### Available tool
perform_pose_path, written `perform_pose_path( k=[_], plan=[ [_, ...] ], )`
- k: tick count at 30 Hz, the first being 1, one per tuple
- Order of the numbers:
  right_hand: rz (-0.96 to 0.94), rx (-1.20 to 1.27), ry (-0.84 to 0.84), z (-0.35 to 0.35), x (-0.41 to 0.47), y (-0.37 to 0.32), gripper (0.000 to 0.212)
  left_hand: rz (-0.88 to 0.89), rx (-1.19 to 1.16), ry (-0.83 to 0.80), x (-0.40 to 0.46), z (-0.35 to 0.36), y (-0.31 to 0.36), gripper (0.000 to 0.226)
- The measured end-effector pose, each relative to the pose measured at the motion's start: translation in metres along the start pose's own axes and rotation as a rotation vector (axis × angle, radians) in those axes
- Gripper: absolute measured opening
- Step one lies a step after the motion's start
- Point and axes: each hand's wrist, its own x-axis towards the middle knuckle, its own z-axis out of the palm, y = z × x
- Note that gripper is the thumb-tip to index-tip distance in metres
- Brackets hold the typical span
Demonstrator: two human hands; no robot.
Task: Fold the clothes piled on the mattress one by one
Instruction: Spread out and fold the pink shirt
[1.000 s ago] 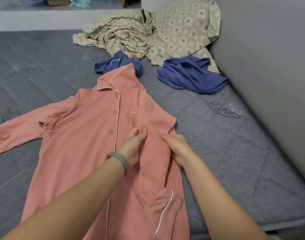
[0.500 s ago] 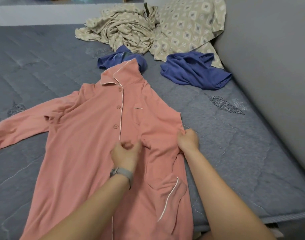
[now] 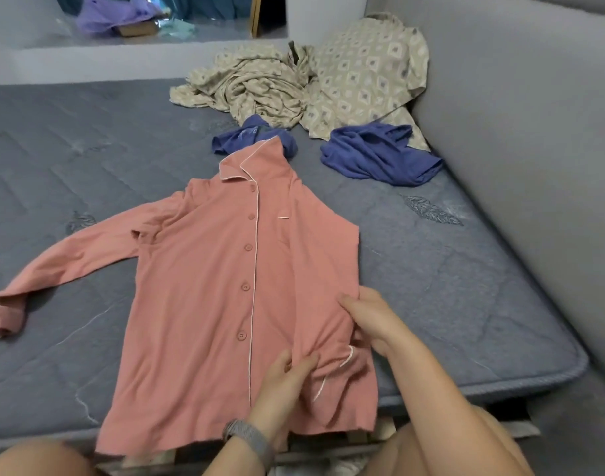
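— Shirt (image 3: 204, 304), pink, buttoned, lying front-up across the near half of the mattress (image 3: 466, 286). Collar points away toward the wall, hem hangs a little over the near edge. One sleeve stretched out to the person's left; the other sleeve already turned in over the body, its white-piped cuff (image 3: 335, 376) lying near the hem.

— And the hands?

— Left hand (image 3: 283, 383) low on the front panel, fingers bent into the cloth beside the cuff; looks like a pinch of fabric, grip closed on the shirt. Right hand (image 3: 373, 321) at the folded side edge, thumb on top, fingers tucked under the fold, so also clamped on the shirt.

— How will it handle?

— Soft knit, light, limp. My guess: it will drape and bunch rather than hold a crease, and it wrinkles around each grip already. Best held at seams, hem corners or shoulder line, both hands spread wide, then smoothed flat.

— What's left?

— Outstretched sleeve not yet folded in. Two blue garments (image 3: 380, 159) and a patterned beige heap (image 3: 277, 87) wait beyond the collar, untouched as far as I can judge.
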Motion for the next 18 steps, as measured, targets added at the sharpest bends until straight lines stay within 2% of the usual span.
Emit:
perform_pose_path(
  k=[2, 4, 5, 7, 9, 11, 13, 16, 18],
  plan=[
    [-0.065, 0.160, 0.132, 0.007, -0.007, 0.007, 0.018, 0.035, 0.015, 0.011, -0.009, -0.004, 0.002, 0.060],
    [0.006, 0.220, 0.099, 0.009, -0.020, 0.011, 0.023, 0.050, -0.037, 0.045, -0.016, -0.006, 0.001, 0.053],
    [0.085, 0.141, 0.020, 0.007, -0.028, 0.014, 0.030, 0.045, -0.070, 0.077, -0.018, -0.007, 0.000, 0.049],
    [0.222, -0.185, -0.179, 0.006, -0.045, 0.024, 0.054, 0.057, -0.110, 0.105, -0.026, -0.009, -0.001, 0.037],
    [0.184, -0.349, -0.171, 0.006, -0.053, 0.035, 0.068, 0.118, -0.035, 0.084, -0.034, -0.014, -0.003, 0.034],
    [0.039, -0.351, -0.003, 0.003, -0.057, 0.040, 0.051, 0.195, 0.171, 0.062, -0.035, -0.024, -0.008, 0.032],
    [-0.062, -0.459, 0.080, -0.004, -0.060, 0.043, 0.043, 0.161, 0.379, 0.004, -0.035, -0.032, -0.014, 0.034],
    [0.088, -0.565, -0.041, -0.006, -0.068, 0.045, 0.041, 0.082, 0.636, -0.048, -0.033, -0.039, -0.019, 0.037],
    [0.111, -0.587, -0.019, -0.005, -0.070, 0.042, 0.038, 0.089, 0.681, -0.008, -0.031, -0.041, -0.018, 0.033]
  ],
)
